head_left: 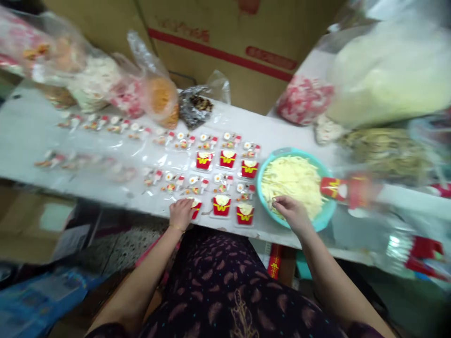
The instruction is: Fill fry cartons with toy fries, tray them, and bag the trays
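My left hand (181,215) is at the table's front edge, its fingers closed on the side of a small red toy fries box (196,210) with a yellow mark. Over a turquoise basin (330,217) is my right hand (291,212), thumb and fingers pinched together above pale yellow strips (294,176) that look like toy fries. Whatever is between those fingertips is too small to make out. Beside my left hand lie more filled red boxes (221,206) in clear trays. Rows of clear packs with miniature food pieces (193,185) stretch across the table.
Plastic bags of small pieces (160,96) line the table's back edge, before large cardboard boxes (225,42). A big bag of pale yellow material (391,75) stands at the back right. Flat red boxes (333,188) lie right of the basin, near a clear plastic container (400,246).
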`<action>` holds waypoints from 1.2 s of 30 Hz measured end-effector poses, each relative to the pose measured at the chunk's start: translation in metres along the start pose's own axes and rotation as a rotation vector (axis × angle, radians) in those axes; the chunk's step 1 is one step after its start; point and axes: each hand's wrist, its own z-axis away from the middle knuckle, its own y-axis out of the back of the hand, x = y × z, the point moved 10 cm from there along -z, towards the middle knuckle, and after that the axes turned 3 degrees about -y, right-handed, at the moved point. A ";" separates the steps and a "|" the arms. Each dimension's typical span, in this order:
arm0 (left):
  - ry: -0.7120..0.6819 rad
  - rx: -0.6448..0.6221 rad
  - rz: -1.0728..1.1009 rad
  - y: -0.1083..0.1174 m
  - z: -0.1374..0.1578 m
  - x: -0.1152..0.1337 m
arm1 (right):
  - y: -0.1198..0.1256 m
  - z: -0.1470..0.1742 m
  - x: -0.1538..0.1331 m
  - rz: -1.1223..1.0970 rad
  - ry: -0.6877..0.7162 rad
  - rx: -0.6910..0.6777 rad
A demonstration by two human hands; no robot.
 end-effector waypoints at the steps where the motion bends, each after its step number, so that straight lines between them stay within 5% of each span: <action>1: 0.001 0.029 -0.028 0.004 -0.002 0.001 | 0.025 0.001 0.001 0.079 0.034 0.093; 4: -0.059 0.104 -0.081 0.013 -0.018 0.021 | 0.083 0.005 0.003 0.305 0.151 0.307; 7: -0.212 0.175 -0.062 0.021 -0.036 0.066 | 0.133 0.009 0.018 0.429 0.159 0.503; 11: -0.380 0.226 -0.008 0.026 -0.053 0.137 | 0.194 0.004 0.055 0.633 -0.064 0.751; 15: -0.504 0.222 0.066 0.027 -0.061 0.205 | 0.221 -0.023 0.078 0.733 -0.268 0.700; 19: -0.654 0.143 0.153 0.029 -0.062 0.273 | 0.200 -0.023 0.037 0.697 -0.111 0.649; 23: -0.743 0.048 0.172 0.021 -0.059 0.323 | 0.091 0.006 -0.024 0.668 0.239 0.224; 25: -0.760 -0.033 0.206 0.007 -0.056 0.333 | 0.044 0.025 -0.034 0.644 0.283 0.073; 27: -0.762 -0.117 0.272 -0.007 -0.053 0.330 | 0.022 0.035 -0.032 0.612 0.280 0.028; 31: -0.626 -0.137 0.350 -0.016 -0.060 0.297 | 0.042 0.029 -0.021 0.521 0.324 0.130; 34: -0.532 -0.076 0.359 -0.005 -0.069 0.274 | 0.068 0.006 -0.008 0.666 0.271 0.248; 36: -0.513 -0.051 0.360 0.003 -0.074 0.267 | 0.064 -0.013 0.001 0.795 0.246 0.186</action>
